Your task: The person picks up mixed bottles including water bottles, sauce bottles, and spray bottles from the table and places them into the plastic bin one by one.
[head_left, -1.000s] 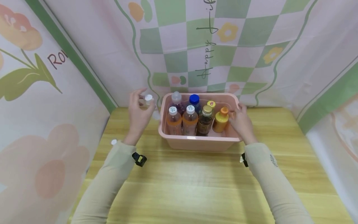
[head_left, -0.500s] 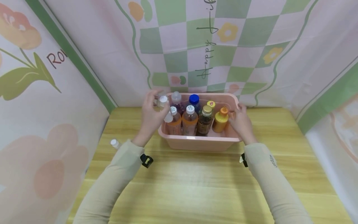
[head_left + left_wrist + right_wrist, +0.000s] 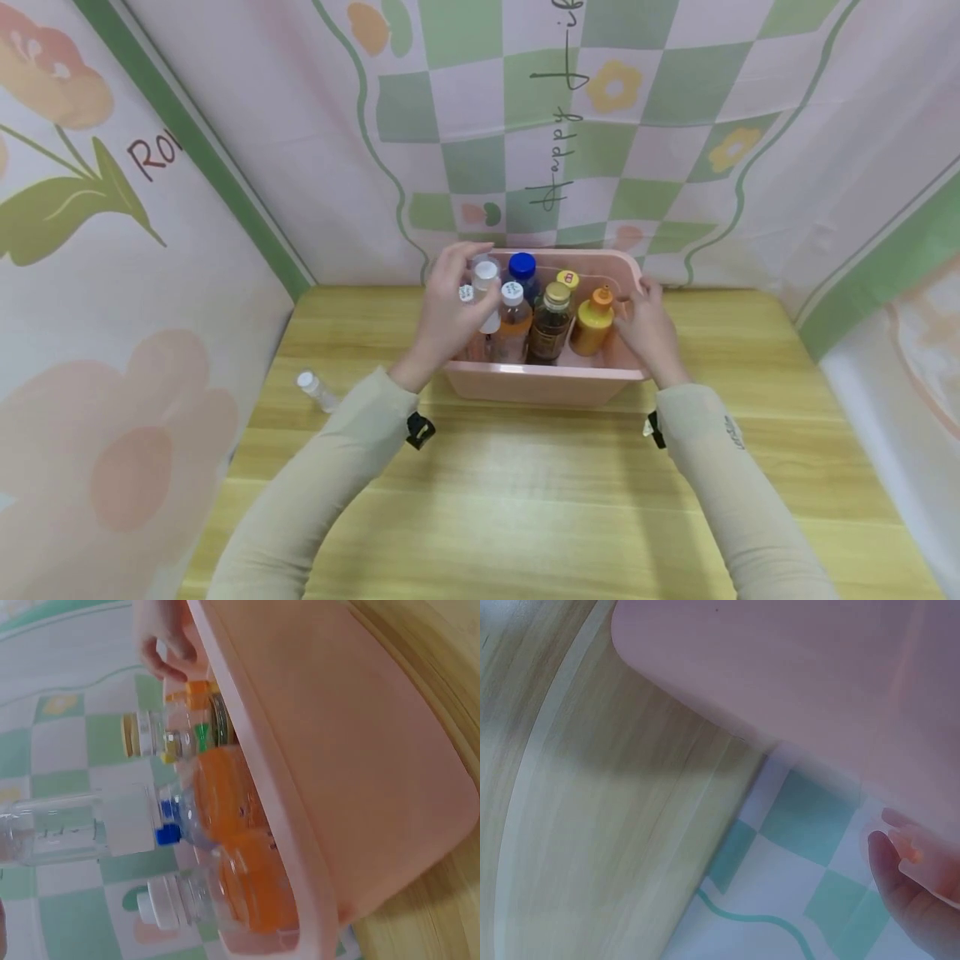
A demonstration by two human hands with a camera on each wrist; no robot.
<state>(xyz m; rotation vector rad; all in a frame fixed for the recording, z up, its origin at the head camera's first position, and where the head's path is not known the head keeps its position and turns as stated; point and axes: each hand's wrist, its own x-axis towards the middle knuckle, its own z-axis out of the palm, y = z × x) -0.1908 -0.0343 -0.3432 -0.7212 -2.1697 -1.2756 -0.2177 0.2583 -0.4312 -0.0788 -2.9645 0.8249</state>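
Observation:
My left hand holds a clear bottle with a white top over the left part of a pink plastic bin. In the left wrist view this clear bottle has a white lower section and hangs above the bin's contents. My right hand grips the bin's right end; in the right wrist view its fingers curl at the rim. Inside the bin stand a white-capped bottle with an orange band, a gold-capped dark bottle, a blue-capped bottle and a yellow squeeze bottle.
A small clear bottle with a white cap lies on the wooden table, left of the bin. Behind the bin hangs a green-and-white checked cloth. Another yellow cap shows among the bottles.
My left hand has carried the clear bottle rightward, from beside the bin to over its left part. The small bottle on the table now shows more fully. My right hand has stayed put.

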